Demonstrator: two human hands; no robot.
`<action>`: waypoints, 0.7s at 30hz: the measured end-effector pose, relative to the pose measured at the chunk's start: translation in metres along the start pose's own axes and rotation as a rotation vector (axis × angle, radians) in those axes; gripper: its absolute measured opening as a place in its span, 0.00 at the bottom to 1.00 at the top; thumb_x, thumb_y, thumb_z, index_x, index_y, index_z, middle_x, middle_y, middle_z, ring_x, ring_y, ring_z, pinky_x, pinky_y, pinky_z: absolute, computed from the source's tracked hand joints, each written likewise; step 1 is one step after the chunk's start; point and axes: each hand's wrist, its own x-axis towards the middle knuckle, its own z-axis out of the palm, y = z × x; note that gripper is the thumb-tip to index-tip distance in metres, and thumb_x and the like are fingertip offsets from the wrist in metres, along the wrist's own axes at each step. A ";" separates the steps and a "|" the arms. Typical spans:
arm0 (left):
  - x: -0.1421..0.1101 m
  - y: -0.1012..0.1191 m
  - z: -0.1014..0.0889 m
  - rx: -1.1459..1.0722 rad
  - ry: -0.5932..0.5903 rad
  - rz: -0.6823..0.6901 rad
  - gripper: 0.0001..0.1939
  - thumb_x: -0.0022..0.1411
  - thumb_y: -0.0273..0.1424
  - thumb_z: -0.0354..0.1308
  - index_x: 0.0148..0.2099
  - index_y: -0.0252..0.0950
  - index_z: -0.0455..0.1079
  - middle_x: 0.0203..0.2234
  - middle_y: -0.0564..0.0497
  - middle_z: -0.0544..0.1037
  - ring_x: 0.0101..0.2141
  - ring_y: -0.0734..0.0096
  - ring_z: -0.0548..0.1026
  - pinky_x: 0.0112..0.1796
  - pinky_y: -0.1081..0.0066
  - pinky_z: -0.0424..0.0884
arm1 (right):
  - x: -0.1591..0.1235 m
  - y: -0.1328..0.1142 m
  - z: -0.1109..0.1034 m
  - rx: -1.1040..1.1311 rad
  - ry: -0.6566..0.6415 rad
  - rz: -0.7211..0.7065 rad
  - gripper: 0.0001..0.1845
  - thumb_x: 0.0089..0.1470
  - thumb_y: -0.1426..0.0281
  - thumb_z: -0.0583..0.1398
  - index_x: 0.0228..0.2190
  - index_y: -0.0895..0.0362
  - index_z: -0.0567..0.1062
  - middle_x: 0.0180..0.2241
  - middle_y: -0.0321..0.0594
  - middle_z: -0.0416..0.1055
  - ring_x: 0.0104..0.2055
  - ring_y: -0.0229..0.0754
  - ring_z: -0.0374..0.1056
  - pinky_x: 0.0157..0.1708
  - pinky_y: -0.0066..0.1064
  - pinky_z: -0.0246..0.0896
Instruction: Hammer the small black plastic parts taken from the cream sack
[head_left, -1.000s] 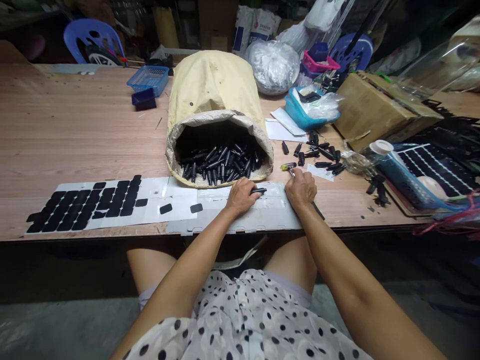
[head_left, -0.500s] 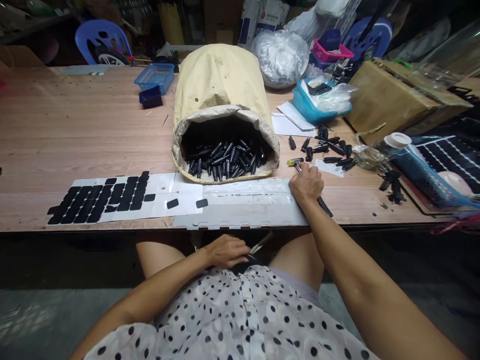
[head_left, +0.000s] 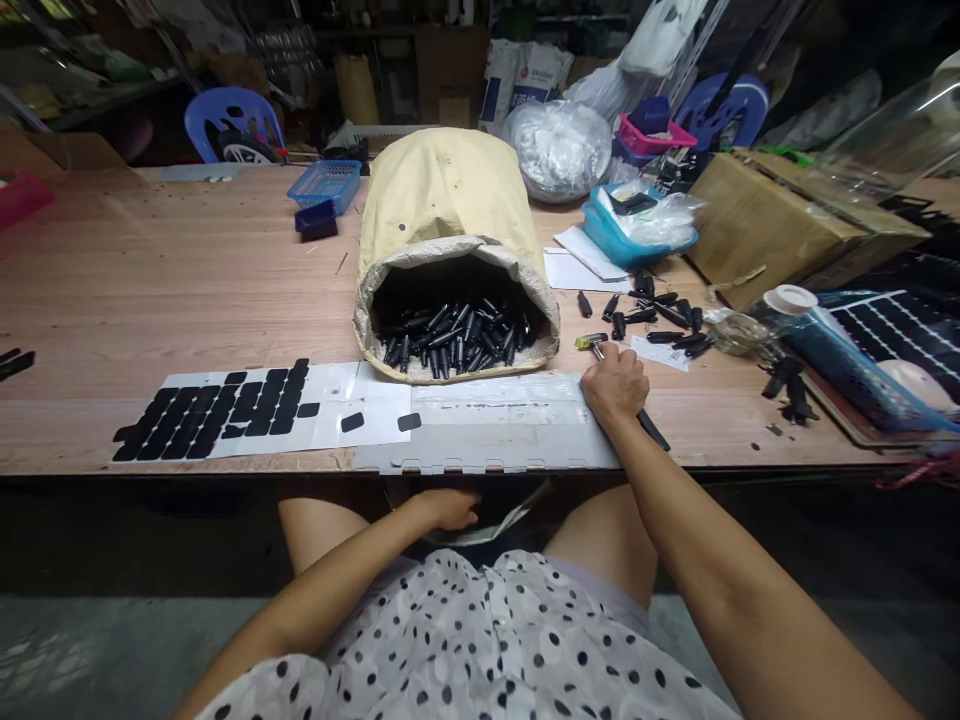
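Observation:
My right hand [head_left: 615, 382] rests on the table's front edge, wrapped round a small hammer with a yellow-ended head [head_left: 591, 342], a metal shaft and a black handle [head_left: 654, 430]. Low at my lap, my left hand [head_left: 452, 508] reaches over a dark opening with a pale rim [head_left: 517, 515]; its fingertips are blurred and partly lost in shadow. In front of me a yellowish sack [head_left: 450, 185] lies on its side, its mouth full of black pen-shaped parts [head_left: 457, 335]. Left of it, a white sheet [head_left: 330, 385] carries rows of black rounded stickers [head_left: 180, 415].
More black parts [head_left: 667, 312] lie loose at the right, near a cardboard box [head_left: 780, 220] and a turquoise basket [head_left: 637, 245]. Blue baskets [head_left: 326, 185] stand behind the sheet. A grey board [head_left: 487, 440] lies along the table edge.
My left hand has moved slightly left and down from above my lap to the pale-rimmed opening. My right hand keeps its hold on the hammer. The camera view has tilted up a little.

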 end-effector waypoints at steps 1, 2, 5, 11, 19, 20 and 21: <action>-0.010 0.009 -0.012 0.004 -0.089 0.041 0.07 0.48 0.34 0.66 0.33 0.44 0.79 0.31 0.50 0.83 0.33 0.60 0.78 0.35 0.65 0.73 | 0.000 0.000 0.001 -0.001 -0.002 0.000 0.20 0.58 0.71 0.52 0.50 0.57 0.74 0.41 0.53 0.67 0.43 0.53 0.63 0.36 0.38 0.55; -0.019 0.018 -0.028 0.005 -0.221 0.079 0.05 0.49 0.35 0.66 0.32 0.44 0.78 0.29 0.51 0.82 0.31 0.62 0.77 0.33 0.66 0.72 | 0.000 0.000 0.001 -0.004 -0.009 0.000 0.20 0.58 0.71 0.52 0.50 0.57 0.74 0.42 0.53 0.67 0.44 0.53 0.63 0.37 0.39 0.55; -0.031 0.040 -0.093 -0.160 -0.472 0.153 0.08 0.59 0.39 0.59 0.35 0.43 0.78 0.28 0.54 0.81 0.29 0.68 0.75 0.32 0.70 0.70 | 0.000 0.000 0.001 -0.013 -0.029 0.007 0.21 0.59 0.71 0.52 0.51 0.58 0.74 0.43 0.54 0.68 0.45 0.54 0.63 0.37 0.39 0.55; 0.021 0.026 -0.198 0.056 0.471 -0.020 0.09 0.62 0.33 0.55 0.37 0.40 0.77 0.34 0.51 0.79 0.38 0.65 0.76 0.41 0.69 0.70 | 0.000 -0.002 0.001 -0.007 -0.019 0.005 0.20 0.59 0.71 0.51 0.50 0.58 0.74 0.42 0.53 0.67 0.44 0.53 0.63 0.37 0.38 0.55; 0.069 0.000 -0.200 0.406 0.676 -0.297 0.04 0.59 0.31 0.61 0.37 0.38 0.76 0.41 0.44 0.74 0.49 0.51 0.73 0.47 0.61 0.72 | -0.001 -0.007 -0.006 -0.022 -0.065 0.008 0.21 0.60 0.71 0.51 0.51 0.58 0.73 0.43 0.54 0.68 0.45 0.54 0.63 0.37 0.38 0.55; 0.068 0.000 -0.200 0.419 0.684 -0.308 0.04 0.59 0.32 0.61 0.37 0.38 0.76 0.42 0.44 0.74 0.49 0.51 0.72 0.48 0.61 0.72 | -0.001 -0.007 -0.006 -0.025 -0.066 0.008 0.21 0.60 0.71 0.51 0.51 0.58 0.73 0.43 0.54 0.68 0.45 0.54 0.63 0.37 0.38 0.55; 0.066 -0.001 -0.200 0.430 0.700 -0.315 0.05 0.60 0.32 0.61 0.37 0.38 0.76 0.42 0.44 0.74 0.50 0.51 0.72 0.48 0.61 0.71 | -0.001 -0.007 -0.006 -0.028 -0.068 0.009 0.21 0.60 0.71 0.51 0.52 0.58 0.73 0.43 0.53 0.68 0.45 0.53 0.63 0.37 0.37 0.55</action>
